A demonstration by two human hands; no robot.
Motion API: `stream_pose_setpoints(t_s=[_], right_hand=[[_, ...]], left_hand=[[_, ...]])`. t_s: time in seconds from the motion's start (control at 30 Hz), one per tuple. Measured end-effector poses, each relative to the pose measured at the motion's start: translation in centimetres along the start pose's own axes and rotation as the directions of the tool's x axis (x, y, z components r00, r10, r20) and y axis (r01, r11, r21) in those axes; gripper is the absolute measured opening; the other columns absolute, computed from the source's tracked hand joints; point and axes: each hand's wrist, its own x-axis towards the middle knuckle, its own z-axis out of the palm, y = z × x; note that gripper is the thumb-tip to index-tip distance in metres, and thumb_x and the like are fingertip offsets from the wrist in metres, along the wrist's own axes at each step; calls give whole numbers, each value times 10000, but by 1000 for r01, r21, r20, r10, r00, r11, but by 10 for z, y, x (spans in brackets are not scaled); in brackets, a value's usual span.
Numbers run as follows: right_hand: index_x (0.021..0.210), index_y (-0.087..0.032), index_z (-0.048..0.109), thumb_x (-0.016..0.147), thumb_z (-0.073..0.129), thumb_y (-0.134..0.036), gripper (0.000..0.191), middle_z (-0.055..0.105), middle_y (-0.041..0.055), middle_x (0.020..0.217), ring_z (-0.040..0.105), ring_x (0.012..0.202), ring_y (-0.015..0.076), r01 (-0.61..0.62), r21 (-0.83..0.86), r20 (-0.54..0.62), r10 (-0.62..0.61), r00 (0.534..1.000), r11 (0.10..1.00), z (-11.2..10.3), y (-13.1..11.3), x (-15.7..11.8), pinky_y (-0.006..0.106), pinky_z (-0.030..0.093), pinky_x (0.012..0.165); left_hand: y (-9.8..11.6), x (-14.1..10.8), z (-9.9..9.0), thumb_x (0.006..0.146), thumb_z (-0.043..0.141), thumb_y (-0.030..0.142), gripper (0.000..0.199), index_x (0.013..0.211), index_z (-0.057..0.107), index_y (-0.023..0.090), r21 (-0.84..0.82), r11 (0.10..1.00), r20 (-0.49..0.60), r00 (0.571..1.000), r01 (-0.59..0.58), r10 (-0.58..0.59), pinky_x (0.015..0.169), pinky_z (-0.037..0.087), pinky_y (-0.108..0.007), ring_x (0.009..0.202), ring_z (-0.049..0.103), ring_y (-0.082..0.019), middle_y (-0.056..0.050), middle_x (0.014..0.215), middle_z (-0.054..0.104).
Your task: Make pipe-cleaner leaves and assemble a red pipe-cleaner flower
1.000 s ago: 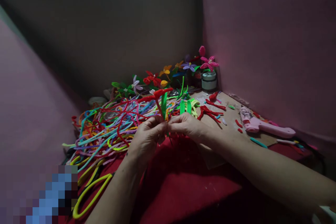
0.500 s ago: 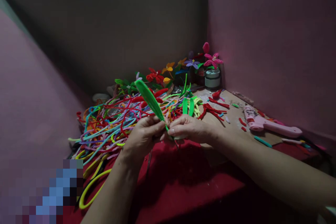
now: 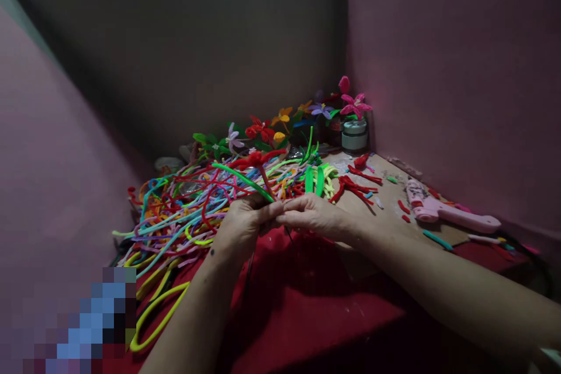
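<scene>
My left hand (image 3: 248, 219) is closed in a pinch round the base of a green pipe-cleaner leaf (image 3: 240, 176), now seen nearly edge-on, and the stem of a red pipe-cleaner flower (image 3: 255, 159). My right hand (image 3: 313, 213) meets it fingertip to fingertip, also pinched at the stem; the exact grip is hidden by the fingers. A thin dark stem end pokes out below the hands. Just behind my right hand are two green pipe-cleaner loops (image 3: 320, 180).
A tangled heap of coloured pipe cleaners (image 3: 197, 187) spreads at the left. Finished flowers stand behind, one pink flower (image 3: 356, 105) in a jar (image 3: 354, 135). To the right lie a pink glue gun (image 3: 456, 213) and scraps on a board. Red cloth (image 3: 315, 304) covers the front.
The green leaf has turned from broadside to nearly edge-on and dipped to the left. The red flower and its stem now show clearly above the hands, which stay together.
</scene>
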Motion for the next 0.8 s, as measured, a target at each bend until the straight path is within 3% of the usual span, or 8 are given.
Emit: stream_pose_setpoints(t_s=[0.1, 0.27, 0.47, 0.53, 0.63, 0.8], right_hand=[[750, -134, 597, 730, 546, -388, 260, 469, -36, 564, 315, 449, 44, -65, -12, 82, 66, 994, 998, -4, -4, -1, 202, 236, 437], [541, -156, 412, 759, 508, -349, 306, 283, -75, 467, 212, 420, 44, -85, 88, 182, 68, 981, 993, -7, 0, 1, 205, 197, 409], [488, -129, 469, 740, 542, -325, 328, 374, -50, 439, 293, 405, 42, -100, 161, 304, 47, 952, 982, -13, 9, 3, 206, 258, 423], [572, -107, 555, 733, 551, -329, 274, 488, -10, 502, 395, 435, 60, -121, 208, 309, 52, 950, 971, -11, 10, 3, 210, 318, 447], [725, -93, 631, 709, 569, -337, 252, 603, 52, 648, 528, 544, 113, -127, 272, 273, 50, 961, 954, -5, 10, 2, 240, 399, 506], [724, -96, 651, 676, 597, -295, 212, 587, 25, 620, 507, 533, 91, -92, 286, 143, 52, 988, 954, 2, 9, 0, 236, 402, 529]], left_hand=[[5, -1, -1, 638, 671, 277, 211, 573, 543, 123, 21, 1000, 17, 1000, -15, 14, 419, 280, -179, 421, 363, -47, 40, 476, 426], [5, -1, -7, 656, 669, 278, 209, 609, 549, 113, -118, 990, 188, 981, 79, -56, 430, 268, -173, 425, 345, -37, 53, 462, 360], [3, -3, -7, 667, 664, 226, 186, 787, 594, 101, -197, 974, 261, 964, 114, -60, 413, 255, -168, 389, 312, -28, 62, 441, 369], [1, -2, -4, 657, 665, 205, 233, 861, 590, 120, -262, 962, 256, 967, 76, -6, 421, 293, -181, 391, 334, -38, 57, 468, 413], [-1, -2, -1, 633, 679, 210, 201, 789, 590, 119, -320, 947, 223, 974, 27, 47, 423, 326, -193, 392, 352, -41, 41, 506, 467], [-2, -2, 1, 603, 709, 210, 195, 721, 588, 112, -333, 942, 172, 985, 37, 22, 438, 365, -184, 381, 348, -25, 48, 491, 456]])
